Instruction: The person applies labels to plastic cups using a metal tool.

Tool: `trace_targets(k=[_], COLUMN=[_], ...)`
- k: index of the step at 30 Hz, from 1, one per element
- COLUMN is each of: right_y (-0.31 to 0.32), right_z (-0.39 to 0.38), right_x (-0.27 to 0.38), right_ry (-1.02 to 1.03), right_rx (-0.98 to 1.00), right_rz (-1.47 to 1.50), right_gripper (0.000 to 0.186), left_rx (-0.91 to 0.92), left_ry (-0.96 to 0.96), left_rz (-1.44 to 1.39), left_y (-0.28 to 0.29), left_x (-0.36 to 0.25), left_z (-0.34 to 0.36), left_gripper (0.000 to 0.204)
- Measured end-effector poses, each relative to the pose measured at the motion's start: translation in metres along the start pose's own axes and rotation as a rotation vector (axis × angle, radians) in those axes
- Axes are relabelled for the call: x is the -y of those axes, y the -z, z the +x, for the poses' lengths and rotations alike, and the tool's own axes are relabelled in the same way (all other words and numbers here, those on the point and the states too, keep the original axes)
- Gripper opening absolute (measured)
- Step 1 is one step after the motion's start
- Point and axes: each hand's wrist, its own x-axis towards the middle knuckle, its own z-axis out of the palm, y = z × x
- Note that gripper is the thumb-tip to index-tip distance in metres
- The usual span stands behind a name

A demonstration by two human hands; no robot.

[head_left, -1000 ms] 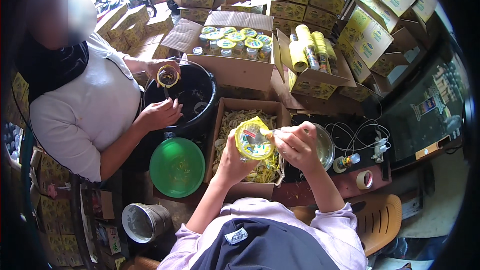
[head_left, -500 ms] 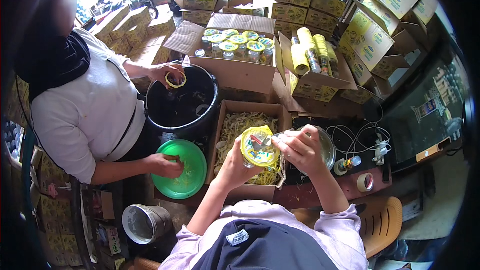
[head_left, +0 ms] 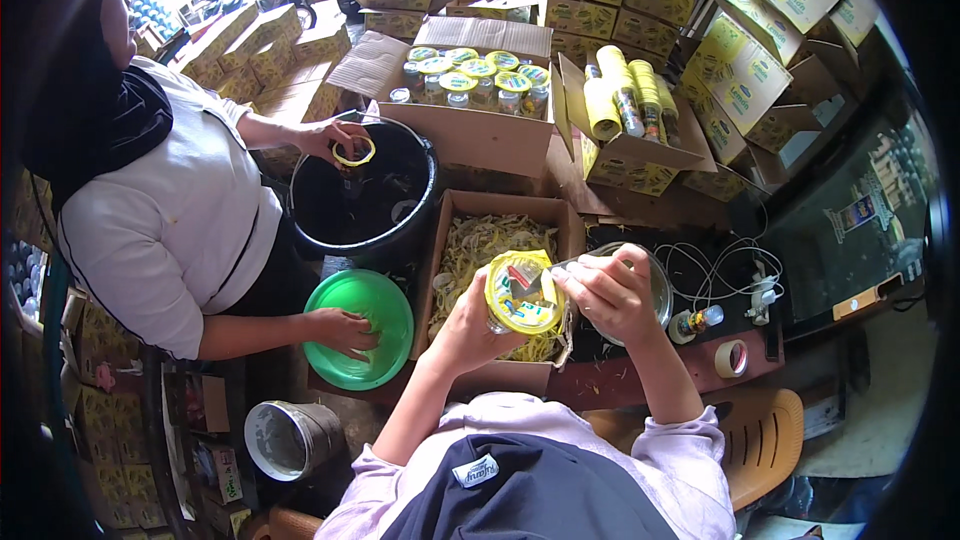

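The left hand (head_left: 468,328) clasps the yellow-topped jar (head_left: 523,296) from the left, nearer than the right hand (head_left: 610,292), whose fingertips bunch at the jar's right rim; whether they pinch anything, I cannot tell. The jar sits between both, round top facing up, above an open cardboard box (head_left: 500,378).

Forearms (head_left: 430,393) angled inward, left hand (head_left: 473,324) cupped, right hand (head_left: 612,292) close by, fingers (head_left: 576,287) bent and pinched
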Motion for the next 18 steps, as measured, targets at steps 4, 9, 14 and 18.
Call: trace_targets(k=[4,9,14,18], right_y=[-0.001,-0.004,-0.002,-0.002], right_z=[-0.001,-0.004,-0.002,0.001], right_x=[0.000,-0.003,-0.006,-0.003], right_ry=[0.033,0.068,0.071,0.079], right_rx=[0.009,-0.013,-0.008,0.007], right_rz=[-0.001,0.008,0.065,0.035], right_gripper=[0.014,0.014,0.014,0.015], left_rx=[0.079,0.117,0.267,0.172], left_ry=[0.035,0.069,0.104,-0.004], left_rz=[-0.036,-0.140,-0.521,-0.580], left_y=[0.001,0.000,-0.003,-0.003], left_x=[0.004,0.000,0.006,0.005], left_z=[-0.001,0.000,-0.001,0.004], left_gripper=[0.073,0.073,0.076,0.075])
